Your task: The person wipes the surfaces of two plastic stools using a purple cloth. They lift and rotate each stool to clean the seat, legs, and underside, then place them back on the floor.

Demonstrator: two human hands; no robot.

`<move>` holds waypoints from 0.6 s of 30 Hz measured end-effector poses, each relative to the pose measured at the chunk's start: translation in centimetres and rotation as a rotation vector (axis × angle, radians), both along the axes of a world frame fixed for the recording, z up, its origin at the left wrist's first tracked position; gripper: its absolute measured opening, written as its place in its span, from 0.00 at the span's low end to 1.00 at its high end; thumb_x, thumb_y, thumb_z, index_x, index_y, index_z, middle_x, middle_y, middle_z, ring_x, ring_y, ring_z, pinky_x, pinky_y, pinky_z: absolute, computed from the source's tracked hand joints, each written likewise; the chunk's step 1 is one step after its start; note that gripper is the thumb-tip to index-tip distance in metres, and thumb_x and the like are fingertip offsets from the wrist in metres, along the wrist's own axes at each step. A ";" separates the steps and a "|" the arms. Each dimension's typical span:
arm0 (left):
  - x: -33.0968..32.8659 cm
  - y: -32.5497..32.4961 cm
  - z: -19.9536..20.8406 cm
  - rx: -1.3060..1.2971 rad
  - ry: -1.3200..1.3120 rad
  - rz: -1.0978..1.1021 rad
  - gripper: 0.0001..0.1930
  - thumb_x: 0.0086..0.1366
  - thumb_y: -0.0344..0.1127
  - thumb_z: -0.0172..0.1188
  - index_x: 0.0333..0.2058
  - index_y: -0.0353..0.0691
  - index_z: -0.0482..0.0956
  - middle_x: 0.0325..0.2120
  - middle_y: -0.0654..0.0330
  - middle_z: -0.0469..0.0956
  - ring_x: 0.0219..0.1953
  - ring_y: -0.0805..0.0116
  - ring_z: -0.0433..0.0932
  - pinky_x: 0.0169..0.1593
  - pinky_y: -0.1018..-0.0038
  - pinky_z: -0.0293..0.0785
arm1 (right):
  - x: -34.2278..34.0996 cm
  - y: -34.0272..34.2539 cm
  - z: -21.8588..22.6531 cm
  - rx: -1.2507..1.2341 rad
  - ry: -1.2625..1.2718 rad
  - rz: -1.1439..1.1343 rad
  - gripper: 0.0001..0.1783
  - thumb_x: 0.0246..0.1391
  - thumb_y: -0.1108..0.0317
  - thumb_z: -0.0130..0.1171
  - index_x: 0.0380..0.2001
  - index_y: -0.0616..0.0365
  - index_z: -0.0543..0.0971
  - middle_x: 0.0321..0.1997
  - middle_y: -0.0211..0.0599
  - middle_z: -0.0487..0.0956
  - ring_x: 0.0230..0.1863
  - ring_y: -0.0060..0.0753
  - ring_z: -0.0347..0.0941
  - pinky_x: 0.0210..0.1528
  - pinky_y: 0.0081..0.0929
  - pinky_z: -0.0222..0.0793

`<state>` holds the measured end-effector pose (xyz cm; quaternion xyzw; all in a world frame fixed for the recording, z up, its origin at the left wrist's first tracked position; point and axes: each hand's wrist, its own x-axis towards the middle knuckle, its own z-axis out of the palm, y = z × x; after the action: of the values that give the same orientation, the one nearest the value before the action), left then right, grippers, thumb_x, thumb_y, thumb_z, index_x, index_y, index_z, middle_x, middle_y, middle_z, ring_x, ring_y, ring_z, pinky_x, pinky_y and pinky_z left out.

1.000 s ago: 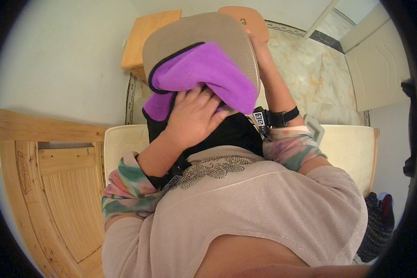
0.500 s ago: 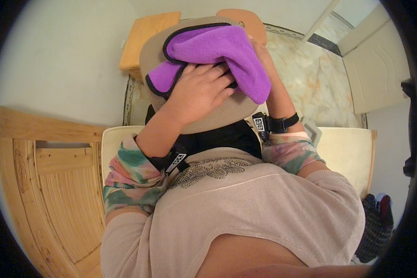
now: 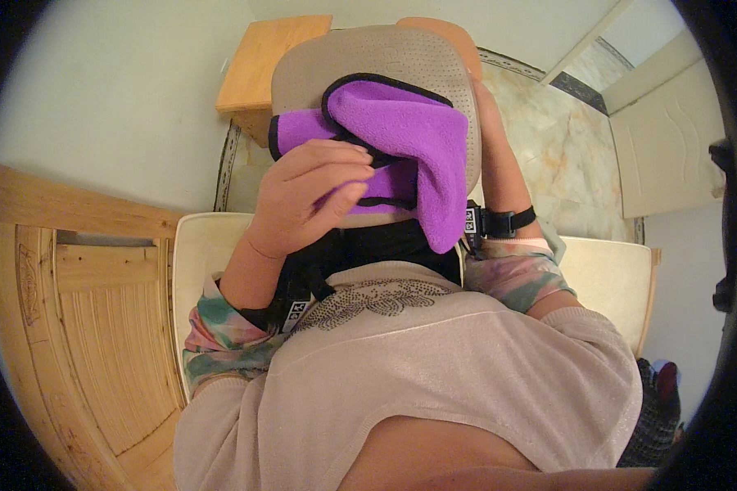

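A purple cloth [image 3: 385, 119] with black edging lies bunched and folded over a taupe, perforated panel with rounded corners [image 3: 368, 51], above my lap. Over the cloth's left part is my left hand [image 3: 311, 184], its fingers stretched out and slightly bent, thumb apart. It grips no fold of the cloth; whether the fingertips touch it is unclear. My right hand [image 3: 481, 94] is at the panel's far right edge, its fingers hidden behind that edge. One corner of the cloth hangs down over the panel's near edge.
Behind the panel shows a rounded orange surface [image 3: 446, 37]. A wooden stool or small table [image 3: 274, 61] stands far left. I sit on a cream padded seat [image 3: 606, 274], beside a carved wooden panel [image 3: 110, 327]. A dark knitted item [image 3: 653, 417] lies at right.
My left hand has come off the cloth, moving nearer and left. The cloth has slid nearer, uncovering the panel's far part, and its corner hangs lower. My right hand stays at the right edge.
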<state>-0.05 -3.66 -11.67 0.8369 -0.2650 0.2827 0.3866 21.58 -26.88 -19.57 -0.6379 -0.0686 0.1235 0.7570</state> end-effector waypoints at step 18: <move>2.0 -5.9 -0.7 0.493 0.093 0.267 0.31 0.49 0.52 0.68 0.54 0.58 0.74 0.59 0.48 0.62 0.63 0.45 0.59 0.66 0.38 0.45 | 0.4 0.6 -0.8 0.059 0.009 -0.019 0.27 0.65 0.52 0.46 0.52 0.67 0.75 0.50 0.43 0.77 0.49 0.32 0.72 0.54 0.28 0.66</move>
<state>1.91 -9.53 -12.32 0.9453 -0.1950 0.2194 0.1422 21.94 -26.23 -20.34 -0.6154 -0.0627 0.1171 0.7769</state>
